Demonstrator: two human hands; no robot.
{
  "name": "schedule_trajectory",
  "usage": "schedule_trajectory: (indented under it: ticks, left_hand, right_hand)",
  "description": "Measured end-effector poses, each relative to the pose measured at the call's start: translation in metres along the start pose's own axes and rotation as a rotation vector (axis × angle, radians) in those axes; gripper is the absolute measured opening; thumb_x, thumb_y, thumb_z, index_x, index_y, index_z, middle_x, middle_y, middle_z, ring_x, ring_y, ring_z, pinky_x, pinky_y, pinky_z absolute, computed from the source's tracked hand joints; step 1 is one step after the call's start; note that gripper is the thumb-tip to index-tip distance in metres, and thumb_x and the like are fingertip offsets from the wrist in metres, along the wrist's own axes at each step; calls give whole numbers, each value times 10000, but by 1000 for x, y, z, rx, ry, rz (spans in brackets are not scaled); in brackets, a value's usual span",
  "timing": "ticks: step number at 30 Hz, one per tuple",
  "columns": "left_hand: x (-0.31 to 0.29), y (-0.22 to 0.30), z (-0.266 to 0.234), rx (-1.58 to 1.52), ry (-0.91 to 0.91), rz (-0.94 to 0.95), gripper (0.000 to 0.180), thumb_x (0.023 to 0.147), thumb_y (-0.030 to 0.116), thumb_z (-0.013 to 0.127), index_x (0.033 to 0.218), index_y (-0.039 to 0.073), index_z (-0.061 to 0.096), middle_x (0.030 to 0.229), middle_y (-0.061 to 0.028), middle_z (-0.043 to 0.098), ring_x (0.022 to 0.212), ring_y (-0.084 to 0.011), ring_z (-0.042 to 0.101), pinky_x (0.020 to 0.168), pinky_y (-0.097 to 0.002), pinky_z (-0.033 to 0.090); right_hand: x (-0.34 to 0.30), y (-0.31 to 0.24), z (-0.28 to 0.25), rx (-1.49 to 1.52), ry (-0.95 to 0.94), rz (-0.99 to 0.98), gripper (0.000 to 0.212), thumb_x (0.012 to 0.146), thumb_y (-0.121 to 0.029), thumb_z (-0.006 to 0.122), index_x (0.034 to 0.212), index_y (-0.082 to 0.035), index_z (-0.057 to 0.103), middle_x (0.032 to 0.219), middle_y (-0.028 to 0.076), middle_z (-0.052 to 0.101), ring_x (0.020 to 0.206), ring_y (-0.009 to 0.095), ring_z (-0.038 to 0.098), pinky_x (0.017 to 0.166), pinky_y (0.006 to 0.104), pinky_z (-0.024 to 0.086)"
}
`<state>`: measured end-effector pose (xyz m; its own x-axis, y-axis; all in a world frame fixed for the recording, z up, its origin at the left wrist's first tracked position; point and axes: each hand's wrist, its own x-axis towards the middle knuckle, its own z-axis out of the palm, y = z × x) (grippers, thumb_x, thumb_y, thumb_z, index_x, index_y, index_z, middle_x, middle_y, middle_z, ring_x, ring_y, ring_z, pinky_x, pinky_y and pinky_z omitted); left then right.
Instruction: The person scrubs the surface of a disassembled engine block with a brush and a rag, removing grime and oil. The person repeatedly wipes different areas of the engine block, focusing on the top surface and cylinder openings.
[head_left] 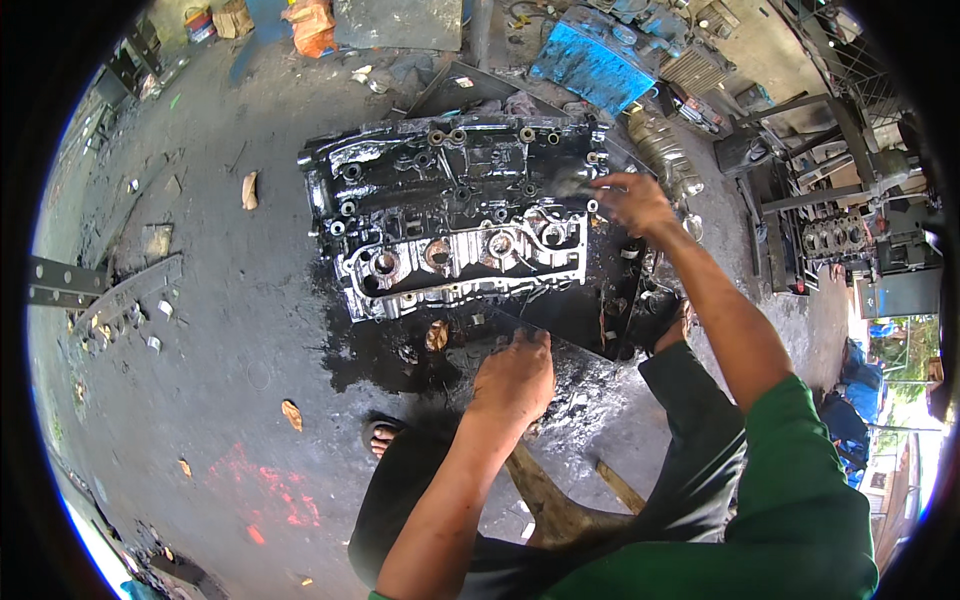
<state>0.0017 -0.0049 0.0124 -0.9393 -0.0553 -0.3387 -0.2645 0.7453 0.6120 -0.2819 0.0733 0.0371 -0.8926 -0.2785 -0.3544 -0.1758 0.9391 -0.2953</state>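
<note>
A metal engine cylinder head (465, 250), wet and blackened, lies in front of me with a row of round openings along its near side. Over its right end, the fingers of my right hand (637, 205) are closed on a brush-like tool (575, 187), smeared by motion. My left hand (515, 378) is curled closed just below the near side of the cylinder head, by the edge of a dark metal tray (575, 325) under it. Whether those fingers grip the tray's edge or some small thing is hidden.
Dark liquid (350, 360) spreads over the ground around the cylinder head. Dry leaves (291, 415) lie about. A blue metal box (595, 62) and a dusty cylindrical metal part (660, 150) are at the far right. A wooden stool (560, 510) shows between my legs.
</note>
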Motion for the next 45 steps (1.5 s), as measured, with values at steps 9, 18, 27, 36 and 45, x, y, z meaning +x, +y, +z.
schedule_trajectory:
  ticks: [9, 18, 27, 36, 45]
  left_hand:
    - [13, 6, 0, -19, -85, -23, 502, 903, 238, 543, 1345, 16, 456, 1275, -269, 554, 1114, -376, 608, 924, -447, 518]
    - [3, 5, -2, -6, -19, -10, 389, 882, 88, 482, 1259, 0, 516, 1229, -227, 584, 1072, -371, 636, 860, -432, 549]
    - [1, 10, 0, 9, 14, 14, 388, 892, 105, 476, 1260, -6, 525, 1234, -211, 594, 1066, -375, 639, 852, -424, 558]
    - [11, 11, 19, 96, 19, 20, 494, 879, 215, 577, 1311, -6, 487, 1191, -220, 596, 1031, -358, 648, 855, -426, 548]
    - [24, 5, 10, 10, -46, -68, 497, 860, 167, 527, 1324, -4, 479, 1261, -263, 560, 1030, -393, 640, 852, -460, 535]
  right_hand:
    - [15, 1, 11, -174, -121, -76, 259, 869, -257, 651, 1090, -133, 703, 863, 117, 713, 733, 215, 689, 703, 339, 552]
    - [32, -13, -10, -127, -214, -63, 216, 907, -224, 663, 1091, -116, 689, 640, 23, 546, 434, 108, 463, 335, 281, 357]
    - [47, -23, 29, -458, -93, -387, 205, 853, -146, 579, 894, 14, 701, 720, 169, 667, 493, 261, 623, 472, 399, 499]
    - [5, -42, 49, -286, -111, -316, 244, 897, -303, 626, 1065, -142, 697, 1102, 135, 680, 981, 288, 659, 889, 387, 506]
    - [-34, 169, 41, 504, -332, 59, 151, 950, -166, 578, 1033, -79, 670, 595, 12, 511, 366, 66, 402, 310, 238, 282]
